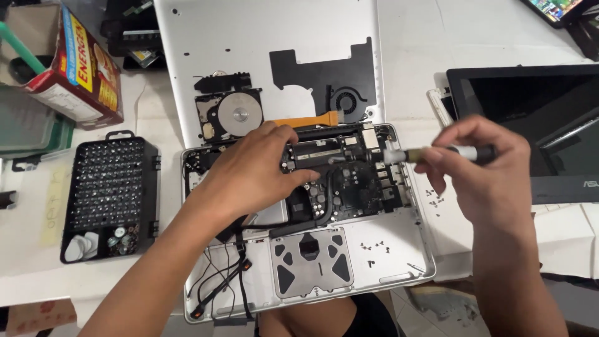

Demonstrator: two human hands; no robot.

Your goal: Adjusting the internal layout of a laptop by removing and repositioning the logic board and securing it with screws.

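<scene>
An opened silver laptop base lies in front of me with its black circuit board exposed. My left hand rests flat on the board's left part, fingertips touching the components. My right hand holds a slim screwdriver sideways above the laptop's right edge, its tip pointing left. A hard drive with a bare shiny disc sits on the removed silver bottom cover behind the laptop. Loose black cables trail over the lower left corner.
A black case of screwdriver bits stands at the left. A cardboard box sits at the back left. A dark laptop lies at the right. Small screws are scattered on the palm rest and on the white table.
</scene>
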